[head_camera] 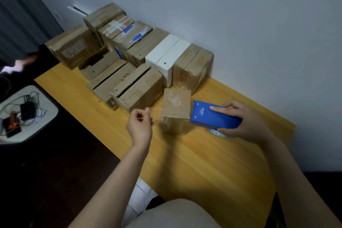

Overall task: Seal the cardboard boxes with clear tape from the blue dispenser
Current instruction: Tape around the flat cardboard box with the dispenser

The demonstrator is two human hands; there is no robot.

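Gripping the blue tape dispenser (214,117) with my right hand (246,122), fingers curled round it, I hold its front against the small cardboard box (175,109) at frame centre on the yellow table (203,163). My left hand (139,126) pinches a clear tape strip (156,114) just left of the box. Stacked boxes (129,52) fill the upper left.
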